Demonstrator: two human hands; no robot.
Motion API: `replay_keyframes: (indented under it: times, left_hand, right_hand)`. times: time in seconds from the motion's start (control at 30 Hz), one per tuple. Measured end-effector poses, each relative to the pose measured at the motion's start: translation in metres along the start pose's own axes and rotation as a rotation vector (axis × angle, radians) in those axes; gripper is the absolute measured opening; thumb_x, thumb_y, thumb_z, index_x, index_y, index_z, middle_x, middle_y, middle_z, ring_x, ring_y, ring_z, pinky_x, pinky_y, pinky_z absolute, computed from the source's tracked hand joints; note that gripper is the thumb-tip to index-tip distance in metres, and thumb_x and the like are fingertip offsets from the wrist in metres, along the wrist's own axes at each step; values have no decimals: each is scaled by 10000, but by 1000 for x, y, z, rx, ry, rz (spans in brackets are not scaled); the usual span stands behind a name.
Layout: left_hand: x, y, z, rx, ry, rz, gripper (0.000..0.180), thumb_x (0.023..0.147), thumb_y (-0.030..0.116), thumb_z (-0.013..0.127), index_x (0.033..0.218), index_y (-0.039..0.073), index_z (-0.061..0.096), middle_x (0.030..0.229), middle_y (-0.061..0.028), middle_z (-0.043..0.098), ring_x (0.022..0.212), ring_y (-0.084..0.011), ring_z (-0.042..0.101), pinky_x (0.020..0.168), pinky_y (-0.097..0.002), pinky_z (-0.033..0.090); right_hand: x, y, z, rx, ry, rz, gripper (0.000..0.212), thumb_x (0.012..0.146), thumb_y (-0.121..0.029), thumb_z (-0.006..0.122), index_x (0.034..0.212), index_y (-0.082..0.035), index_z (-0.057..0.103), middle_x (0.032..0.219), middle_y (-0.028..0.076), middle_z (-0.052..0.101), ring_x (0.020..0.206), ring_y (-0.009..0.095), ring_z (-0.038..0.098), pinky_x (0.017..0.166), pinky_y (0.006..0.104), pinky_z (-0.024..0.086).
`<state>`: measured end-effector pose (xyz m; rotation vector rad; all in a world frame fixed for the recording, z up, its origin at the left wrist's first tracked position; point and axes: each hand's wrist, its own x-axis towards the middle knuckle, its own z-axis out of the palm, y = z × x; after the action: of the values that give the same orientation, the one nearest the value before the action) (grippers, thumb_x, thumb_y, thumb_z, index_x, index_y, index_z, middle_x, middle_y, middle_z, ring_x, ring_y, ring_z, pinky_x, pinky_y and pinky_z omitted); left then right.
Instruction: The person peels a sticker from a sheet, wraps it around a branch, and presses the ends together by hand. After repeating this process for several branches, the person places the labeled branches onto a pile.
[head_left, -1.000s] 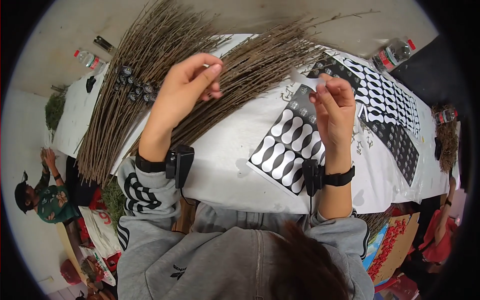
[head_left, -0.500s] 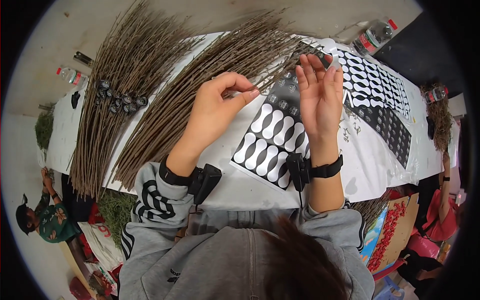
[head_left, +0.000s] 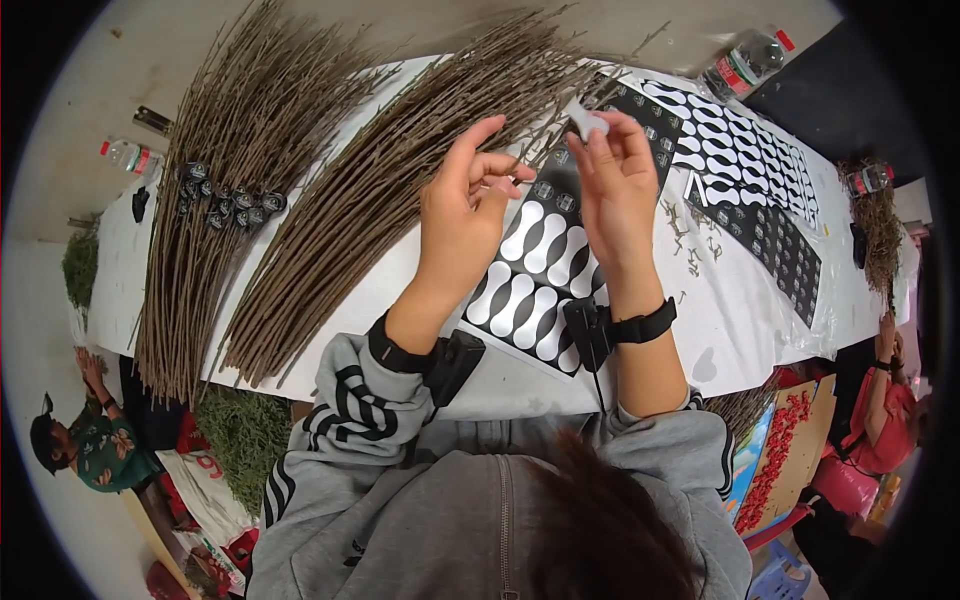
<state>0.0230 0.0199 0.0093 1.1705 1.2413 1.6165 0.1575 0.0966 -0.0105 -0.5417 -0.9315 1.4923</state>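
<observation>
My right hand [head_left: 622, 190] pinches a white dumbbell-shaped sticker [head_left: 590, 122] between thumb and fingers. My left hand [head_left: 465, 205] hovers beside it, index finger raised away from the thumb and the other fingers loosely curled; I see nothing held in it. Below both hands lies a black sticker sheet [head_left: 512, 312] with white dumbbell-shaped stickers and rows of small round dark ones. A long bundle of thin brown twigs [head_left: 345, 235] lies left of my left hand, its fine tips reaching behind my fingers.
At the far left, another twig bundle [head_left: 185, 290] carries several round black labels [head_left: 235, 205]. More sticker sheets [head_left: 765, 165] and broken twig bits [head_left: 695, 240] lie on the white table [head_left: 735, 330]. Bottles [head_left: 745, 65] stand behind. Co-workers [head_left: 95, 445] sit at both sides.
My right hand has moved left with the sticker, closing its fingers on it. My left hand has opened from a pinch, its index finger lifting, and shifted slightly right.
</observation>
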Motion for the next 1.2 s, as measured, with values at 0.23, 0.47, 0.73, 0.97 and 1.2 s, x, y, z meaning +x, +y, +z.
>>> replay_keyframes:
  times: [0.23,0.47,0.73,0.97,1.2]
  left_hand:
    - [0,-10,-11,-180,-43,-181,317,924,95,523,1221,-2,466,811,-106,642,615,-59,510,519,-185,359]
    - [2,-14,-13,-200,2,-200,285,972,199,492,1165,-8,518,697,-68,622,516,-28,416,458,-172,296]
    - [4,-13,-16,-111,51,-188,364,1005,269,415,1170,-31,539,694,-86,610,488,-33,397,461,-168,303]
    - [3,-12,-13,-124,138,-178,339,994,259,456,1206,8,538,857,-91,660,485,-40,430,454,-159,325]
    - [5,-17,-14,-242,197,-66,330,955,163,552,1224,-25,512,958,-153,668,567,-82,546,491,-191,438]
  right_hand:
    - [-4,23,-1,203,40,110,208,939,-30,534,1139,10,497,1071,85,585,1041,166,555,995,305,415]
    - [-8,25,-1,137,-41,173,215,899,6,589,1108,-4,541,1095,53,581,979,101,535,889,235,418]
    - [-11,23,6,4,-122,163,202,836,54,644,1016,-25,599,1117,54,577,1089,120,507,917,252,410]
    - [-13,28,4,-107,-165,95,191,826,59,650,988,-29,601,1075,25,592,1255,171,433,987,280,370]
    - [-11,29,2,-236,-219,70,84,853,0,644,934,-24,637,1019,14,620,1303,221,391,1031,319,330]
